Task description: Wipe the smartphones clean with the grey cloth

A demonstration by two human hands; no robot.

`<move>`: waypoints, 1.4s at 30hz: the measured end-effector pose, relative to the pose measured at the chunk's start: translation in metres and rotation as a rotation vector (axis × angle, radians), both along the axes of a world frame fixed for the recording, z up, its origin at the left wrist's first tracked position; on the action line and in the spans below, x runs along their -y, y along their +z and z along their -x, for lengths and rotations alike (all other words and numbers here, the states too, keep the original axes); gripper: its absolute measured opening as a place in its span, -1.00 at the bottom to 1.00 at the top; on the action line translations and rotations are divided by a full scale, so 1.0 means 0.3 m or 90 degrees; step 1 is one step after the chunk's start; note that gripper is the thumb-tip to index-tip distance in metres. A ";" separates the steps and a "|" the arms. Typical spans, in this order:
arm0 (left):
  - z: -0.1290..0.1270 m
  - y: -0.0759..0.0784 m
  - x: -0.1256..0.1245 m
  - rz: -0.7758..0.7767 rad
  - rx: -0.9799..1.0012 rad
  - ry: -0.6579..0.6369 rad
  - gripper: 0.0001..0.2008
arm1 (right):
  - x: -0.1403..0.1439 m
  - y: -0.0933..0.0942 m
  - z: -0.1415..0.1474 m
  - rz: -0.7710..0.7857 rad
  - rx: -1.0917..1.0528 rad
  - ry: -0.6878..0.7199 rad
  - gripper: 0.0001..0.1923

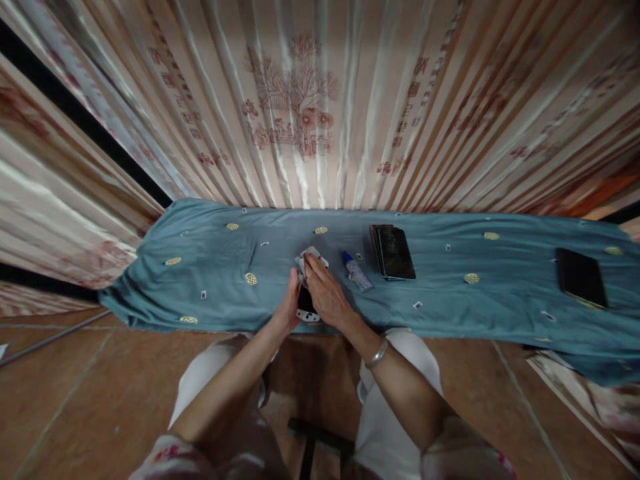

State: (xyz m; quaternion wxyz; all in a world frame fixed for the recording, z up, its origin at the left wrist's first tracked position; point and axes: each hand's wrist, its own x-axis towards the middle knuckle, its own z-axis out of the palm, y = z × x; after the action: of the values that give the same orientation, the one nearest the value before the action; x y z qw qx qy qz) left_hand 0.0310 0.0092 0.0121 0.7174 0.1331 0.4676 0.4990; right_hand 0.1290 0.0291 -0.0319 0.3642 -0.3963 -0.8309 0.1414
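A phone with a white frame and dark screen lies on the blue-grey cloth near its front edge. My left hand steadies the phone's left side. My right hand presses a small pale wipe onto the phone's upper part and covers much of the screen. A silver bracelet sits on my right wrist. A small clear bottle with a blue cap lies on its side just right of my right hand.
A stack of dark phones lies right of the bottle. Another dark phone rests far right on the cloth. Patterned curtains hang behind the cloth-covered surface. Brown floor tiles and my knees are below.
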 end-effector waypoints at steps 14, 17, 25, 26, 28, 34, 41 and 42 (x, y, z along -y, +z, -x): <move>0.019 0.010 -0.031 0.023 -0.017 0.026 -0.64 | -0.070 -0.063 -0.001 0.169 -0.217 -0.134 -0.48; 0.019 0.002 -0.055 0.016 0.000 0.046 -0.61 | -0.053 -0.067 0.015 0.170 -0.231 -0.140 -0.50; 0.090 -0.001 -0.120 -0.035 0.061 0.150 -0.63 | 0.032 -0.040 0.062 0.155 -0.224 -0.035 -0.53; 0.100 0.003 -0.124 -0.039 0.069 0.150 -0.62 | 0.044 -0.038 0.065 0.148 -0.210 -0.025 -0.53; 0.114 0.011 -0.130 -0.051 0.091 0.146 -0.58 | 0.064 -0.035 0.070 0.122 -0.172 -0.019 -0.51; 0.117 0.010 -0.136 -0.026 0.142 0.130 -0.48 | 0.098 -0.028 0.076 0.008 -0.064 -0.042 -0.51; 0.085 -0.032 -0.122 -0.009 0.123 0.099 -0.35 | 0.099 -0.003 0.068 -0.005 -0.040 0.038 -0.52; 0.077 -0.037 -0.116 -0.006 0.125 0.089 -0.31 | 0.093 -0.002 0.064 0.003 -0.044 0.045 -0.52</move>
State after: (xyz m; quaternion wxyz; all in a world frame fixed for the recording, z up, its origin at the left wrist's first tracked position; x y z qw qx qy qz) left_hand 0.0080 0.0441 0.0010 0.7225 0.0541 0.4010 0.5606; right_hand 0.1100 0.0014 -0.0325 0.3867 -0.3624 -0.8309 0.1697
